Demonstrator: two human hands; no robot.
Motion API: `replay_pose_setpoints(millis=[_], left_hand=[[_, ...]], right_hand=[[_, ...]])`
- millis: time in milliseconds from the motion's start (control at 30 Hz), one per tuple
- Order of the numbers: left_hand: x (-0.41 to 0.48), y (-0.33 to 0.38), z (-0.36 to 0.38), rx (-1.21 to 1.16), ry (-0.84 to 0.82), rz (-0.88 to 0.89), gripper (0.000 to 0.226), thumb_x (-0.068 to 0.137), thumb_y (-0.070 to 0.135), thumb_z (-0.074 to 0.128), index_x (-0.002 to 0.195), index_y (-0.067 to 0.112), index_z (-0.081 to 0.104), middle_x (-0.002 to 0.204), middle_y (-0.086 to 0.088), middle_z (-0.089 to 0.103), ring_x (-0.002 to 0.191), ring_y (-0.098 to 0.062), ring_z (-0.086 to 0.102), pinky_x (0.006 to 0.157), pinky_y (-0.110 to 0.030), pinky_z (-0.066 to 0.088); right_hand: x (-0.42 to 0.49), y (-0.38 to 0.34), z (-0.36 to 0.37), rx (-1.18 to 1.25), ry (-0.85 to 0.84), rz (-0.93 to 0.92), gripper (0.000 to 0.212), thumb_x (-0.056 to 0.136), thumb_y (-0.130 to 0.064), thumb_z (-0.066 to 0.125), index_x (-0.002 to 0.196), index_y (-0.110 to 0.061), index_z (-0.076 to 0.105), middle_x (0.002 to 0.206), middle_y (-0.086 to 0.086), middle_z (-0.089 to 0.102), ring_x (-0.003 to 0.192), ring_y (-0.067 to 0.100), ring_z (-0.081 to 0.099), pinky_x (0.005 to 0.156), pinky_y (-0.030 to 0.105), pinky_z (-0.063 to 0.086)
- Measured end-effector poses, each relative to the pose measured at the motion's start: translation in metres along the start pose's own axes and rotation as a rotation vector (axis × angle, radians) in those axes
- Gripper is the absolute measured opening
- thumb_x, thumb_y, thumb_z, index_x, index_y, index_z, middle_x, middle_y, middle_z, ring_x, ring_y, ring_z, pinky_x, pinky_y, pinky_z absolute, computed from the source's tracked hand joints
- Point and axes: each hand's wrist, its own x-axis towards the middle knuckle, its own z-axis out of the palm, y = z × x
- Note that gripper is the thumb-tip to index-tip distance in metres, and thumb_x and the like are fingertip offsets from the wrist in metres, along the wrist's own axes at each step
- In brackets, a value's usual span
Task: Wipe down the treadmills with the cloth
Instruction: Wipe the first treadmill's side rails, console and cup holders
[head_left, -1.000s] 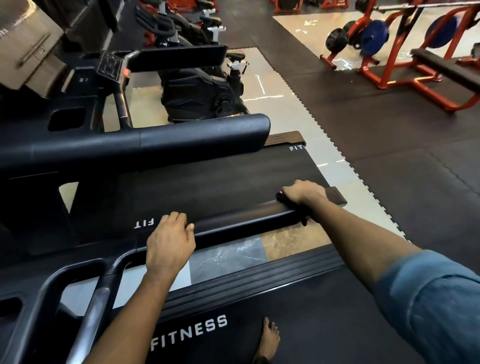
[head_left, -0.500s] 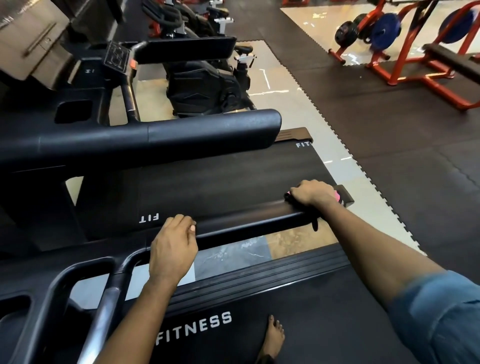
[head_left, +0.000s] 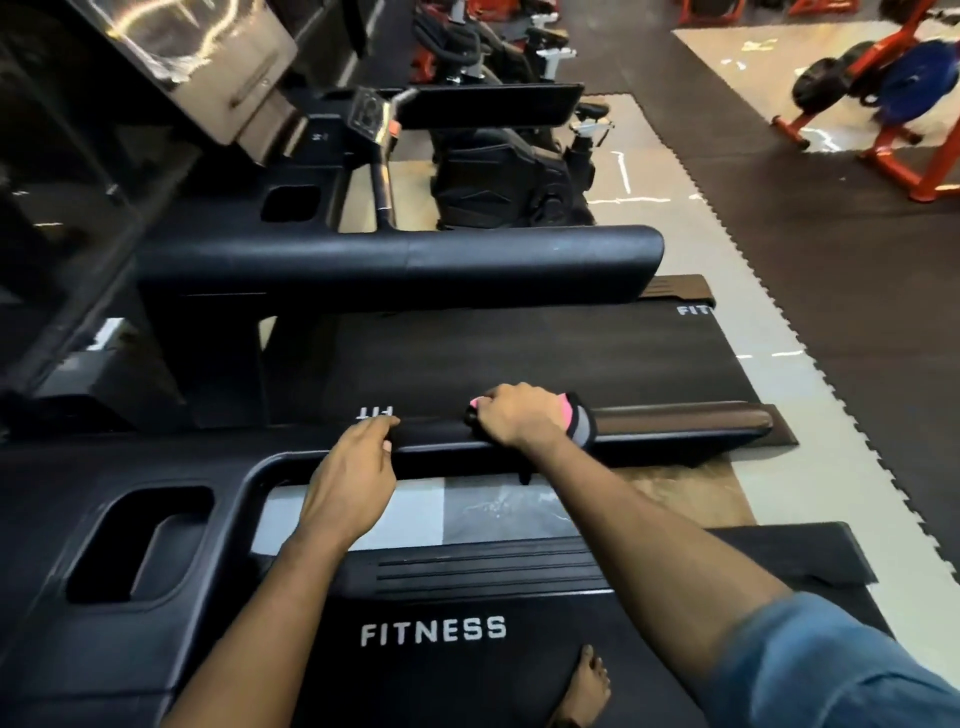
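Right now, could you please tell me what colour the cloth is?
Black with pink and grey bands; the head view shows the cloth under the right hand.

Handrail (head_left: 649, 434) smooth semi-gloss black plastic; cloth (head_left: 576, 423) soft pink-grey fabric; belt (head_left: 545, 358) matt.

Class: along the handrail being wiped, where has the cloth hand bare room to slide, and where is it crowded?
Free: the handrail from the cloth out to its rounded end, and the treadmill belt beyond. Crowded: the other side, where the left hand grips the rail close to the right hand.
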Motion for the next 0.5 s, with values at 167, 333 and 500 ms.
replay_pose_setpoints(millis=[167, 333, 500], left_hand=[[-0.029, -0.039, -0.045, 0.109, 0.050, -0.174, 0.039, 0.102, 0.008, 0.042, 0.139, 0.011, 0.053, 0.140, -0.009, 0.055, 0.129, -0.029, 0.051, 0.105, -0.041, 0.042], [-0.052, -0.072, -0.087, 0.183, 0.056, -0.340, 0.042, 0.097, 0.006, 0.042, 0.137, 0.009, 0.053, 0.137, -0.016, 0.057, 0.125, -0.035, 0.054, 0.102, -0.045, 0.045], [-0.081, -0.095, -0.115, 0.198, 0.037, -0.392, 0.042, 0.096, 0.006, 0.045, 0.137, 0.010, 0.055, 0.142, -0.013, 0.056, 0.127, -0.033, 0.053, 0.104, -0.043, 0.043]], right_hand=[[-0.014, -0.079, 0.037, 0.017, 0.121, -0.183, 0.041, 0.101, -0.040, 0.035, 0.109, -0.022, 0.071, 0.109, 0.012, 0.073, 0.103, 0.036, 0.067, 0.075, 0.037, 0.038], [-0.052, -0.143, 0.058, 0.450, 0.159, -0.324, 0.036, 0.099, -0.037, 0.037, 0.105, -0.022, 0.069, 0.100, 0.010, 0.074, 0.094, 0.030, 0.065, 0.081, 0.039, 0.045], [-0.065, -0.168, 0.026, 1.444, 0.015, -0.246, 0.012, 0.095, -0.021, 0.060, 0.093, -0.018, 0.071, 0.088, -0.005, 0.066, 0.072, -0.003, 0.057, 0.078, 0.023, 0.044]])
